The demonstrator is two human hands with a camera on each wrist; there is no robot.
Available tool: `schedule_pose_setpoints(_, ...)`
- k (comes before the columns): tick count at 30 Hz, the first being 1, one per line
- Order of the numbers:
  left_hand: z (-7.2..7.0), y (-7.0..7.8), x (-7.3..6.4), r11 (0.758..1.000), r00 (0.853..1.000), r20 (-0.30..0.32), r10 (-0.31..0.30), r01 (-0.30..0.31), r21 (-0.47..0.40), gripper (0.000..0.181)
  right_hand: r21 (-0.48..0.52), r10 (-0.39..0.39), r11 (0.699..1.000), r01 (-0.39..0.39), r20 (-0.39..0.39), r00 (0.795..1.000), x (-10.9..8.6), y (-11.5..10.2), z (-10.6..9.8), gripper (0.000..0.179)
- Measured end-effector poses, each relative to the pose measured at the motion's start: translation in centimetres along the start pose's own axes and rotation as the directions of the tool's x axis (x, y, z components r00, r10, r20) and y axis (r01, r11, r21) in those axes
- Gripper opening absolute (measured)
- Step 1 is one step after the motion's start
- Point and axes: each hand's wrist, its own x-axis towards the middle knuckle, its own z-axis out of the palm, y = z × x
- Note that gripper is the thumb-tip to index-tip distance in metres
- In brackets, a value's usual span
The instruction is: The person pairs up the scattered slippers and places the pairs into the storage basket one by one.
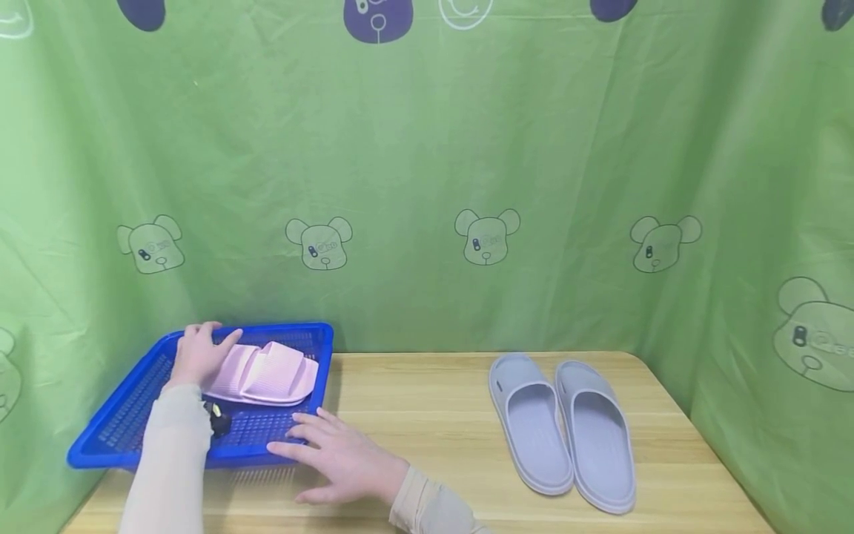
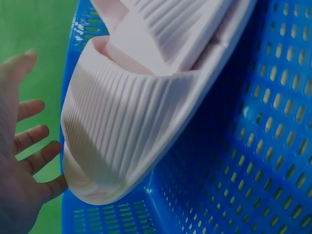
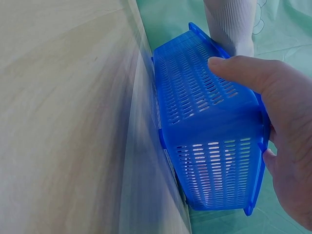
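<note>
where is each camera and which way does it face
Head: on the head, facing forward and down over blue basket and grey slippers; left hand, right hand, sleeves show.
Left: on that wrist, facing pink slippers in the basket; left hand shows.
Right: on that wrist, facing basket's outside; right hand, one sleeve show.
Wrist views share the basket.

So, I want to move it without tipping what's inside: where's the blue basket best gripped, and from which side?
Probably by the rim, coming from the right: the blue basket tapers downward, so its outturned rim leaves a lip to hook under. That side faces the wooden tabletop, while the left and far sides stand close to the green curtain.
</note>
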Motion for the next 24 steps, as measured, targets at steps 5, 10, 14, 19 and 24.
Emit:
schedule_pose_setpoints(5, 0.4, 0.1, 0.2, 1.000, 0.998, 0.068, -0.011, 0.010, 0.024, 0.093, 0.005, 0.000, 1.000, 0.000, -0.004, 1.000, 0.0, 0.1, 0.1, 0.082)
schedule_pose_setpoints(10, 0.5, 0.1, 0.3, 1.000, 0.994, 0.109, -0.003, 0.000, 0.026, 0.098, 0.012, 0.000, 1.000, 0.000, -0.007, 1.000, 0.0, 0.1, 0.2, 0.082)
schedule_pose_setpoints(14, 0.7, -0.3, 0.4, 1.000, 0.992, 0.124, 0.012, -0.016, 0.027, 0.100, 0.012, 0.002, 1.000, -0.001, -0.009, 1.000, 0.0, 0.1, 0.2, 0.083)
schedule_pose_setpoints(19, 0.9, -0.7, 0.6, 0.999, 0.991, 0.131, 0.031, -0.034, 0.017, 0.101, 0.009, 0.001, 1.000, -0.001, 0.005, 1.000, 0.0, 0.1, 0.1, 0.083)
schedule_pose_setpoints(24, 1.1, -1.0, 0.4, 0.999, 0.993, 0.113, 0.036, -0.036, -0.005, 0.100, 0.005, -0.002, 1.000, 0.002, 0.019, 1.000, -0.1, 0.0, -0.1, 0.082)
